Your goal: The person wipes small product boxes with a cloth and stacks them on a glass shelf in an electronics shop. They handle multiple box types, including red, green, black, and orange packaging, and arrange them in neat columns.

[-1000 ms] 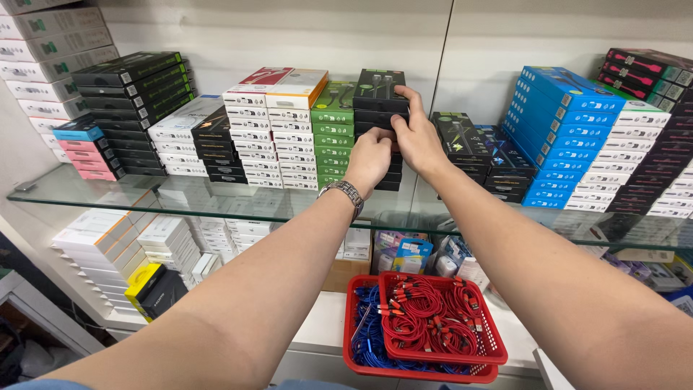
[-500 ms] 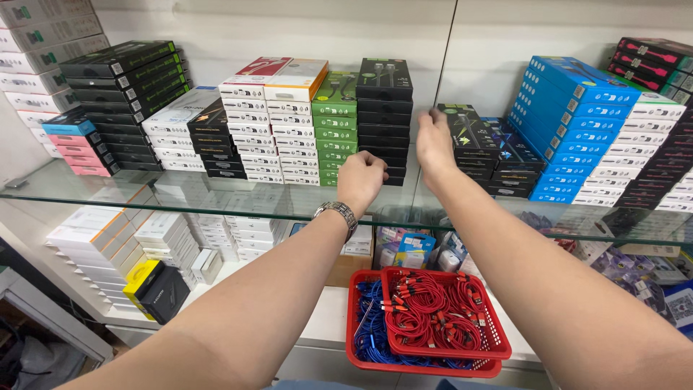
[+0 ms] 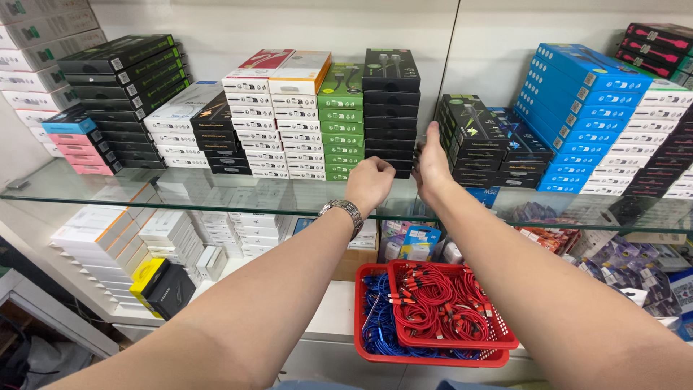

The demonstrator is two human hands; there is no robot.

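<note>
The left hand [image 3: 369, 182] is curling loosely, holding nothing, just in front of the stack of black boxes [image 3: 390, 108] on the glass shelf [image 3: 86, 189]. The right hand [image 3: 432, 165] is lying flat and open against that stack's right side, beside a darker stack [image 3: 473, 141]. The black stack is standing squared up beside the green boxes [image 3: 341, 123], so the straightening looks nearly finished. Below, a red basket [image 3: 433, 355] is holding red cables.
</note>
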